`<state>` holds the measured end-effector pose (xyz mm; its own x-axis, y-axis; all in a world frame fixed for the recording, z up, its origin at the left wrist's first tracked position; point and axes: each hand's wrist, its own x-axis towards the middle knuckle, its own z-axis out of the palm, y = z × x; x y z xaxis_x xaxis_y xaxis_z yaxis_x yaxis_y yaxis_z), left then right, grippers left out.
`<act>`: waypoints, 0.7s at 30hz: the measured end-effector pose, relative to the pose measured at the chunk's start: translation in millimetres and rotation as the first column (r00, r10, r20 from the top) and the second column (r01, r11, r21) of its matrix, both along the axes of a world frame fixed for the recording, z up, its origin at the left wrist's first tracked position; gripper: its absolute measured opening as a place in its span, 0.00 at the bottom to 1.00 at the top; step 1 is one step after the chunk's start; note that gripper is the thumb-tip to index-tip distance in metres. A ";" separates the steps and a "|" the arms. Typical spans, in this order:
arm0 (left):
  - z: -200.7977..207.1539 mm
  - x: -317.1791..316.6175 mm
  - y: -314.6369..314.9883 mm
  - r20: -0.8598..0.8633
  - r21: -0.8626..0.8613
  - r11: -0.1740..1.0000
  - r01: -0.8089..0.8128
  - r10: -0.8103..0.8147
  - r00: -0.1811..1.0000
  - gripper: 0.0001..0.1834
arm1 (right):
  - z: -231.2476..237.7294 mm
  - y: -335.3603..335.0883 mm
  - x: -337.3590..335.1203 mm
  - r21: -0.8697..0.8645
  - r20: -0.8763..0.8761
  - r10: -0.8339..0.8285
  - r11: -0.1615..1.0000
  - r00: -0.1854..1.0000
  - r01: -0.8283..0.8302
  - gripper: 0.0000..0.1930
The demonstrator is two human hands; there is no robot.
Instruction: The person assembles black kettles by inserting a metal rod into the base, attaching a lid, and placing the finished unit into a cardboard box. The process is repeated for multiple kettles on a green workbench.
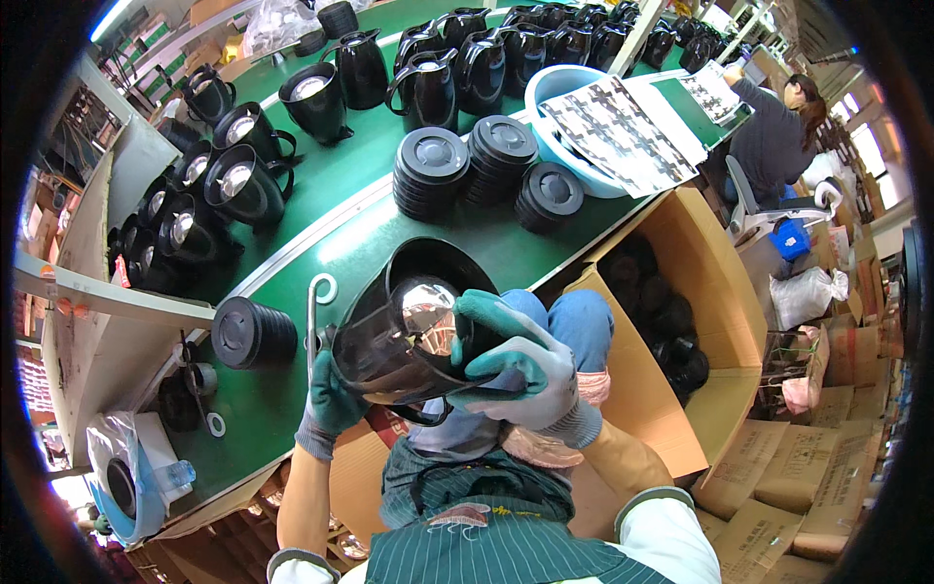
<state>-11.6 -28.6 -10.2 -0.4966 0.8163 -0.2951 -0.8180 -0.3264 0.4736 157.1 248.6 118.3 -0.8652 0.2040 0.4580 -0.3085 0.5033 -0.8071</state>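
A glossy black jug (368, 343) is tilted in front of me over the bench edge, its wide round opening facing up. A shiny silver liner (428, 310) shows inside it. My left hand (334, 397), in a grey and green work glove, is closed around the jug's lower left side. My right hand (525, 370), gloved the same way, grips the jug's right edge, with fingertips reaching over the opening near the liner. Part of the black handle (425, 417) shows below. A metal rod with a white ring (324, 289) stands beside my left hand; whether I touch it is unclear.
Stacks of round black caps (431, 161) stand on the green bench (336, 243), with one stack (251, 333) lying left. Black jugs (428, 90) line the back and left. A blue basin (559, 86) holds a patterned sheet. An open carton (720, 292) stands right; a co-worker (773, 131) sits beyond.
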 end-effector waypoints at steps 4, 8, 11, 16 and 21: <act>-17.4 -7.1 -5.5 -0.339 -0.200 0.978 0.060 -0.127 0.932 0.34 | -1.5 1.3 -10.6 -0.119 -0.049 -0.018 0.993 0.999 0.012 0.21; -30.6 -20.7 -8.2 -0.645 -0.387 0.922 0.013 -0.281 0.710 0.44 | -8.4 -10.6 -30.0 -0.143 -0.049 0.165 0.975 0.985 -0.171 0.20; -43.9 -27.4 -6.1 -0.601 -0.288 0.957 0.042 -0.215 0.770 0.50 | -3.4 -6.7 -54.0 -0.053 0.039 0.357 0.933 0.933 -0.355 0.23; -62.3 -37.1 5.3 -0.320 -0.168 0.986 0.013 -0.067 0.945 0.49 | -9.2 60.2 -136.8 -0.298 0.203 0.286 0.929 0.937 -0.219 0.29; -70.0 -44.3 7.8 -0.184 -0.122 0.992 -0.012 -0.011 0.983 0.48 | -75.4 125.4 -271.0 0.844 0.143 -0.420 0.525 0.896 0.111 0.68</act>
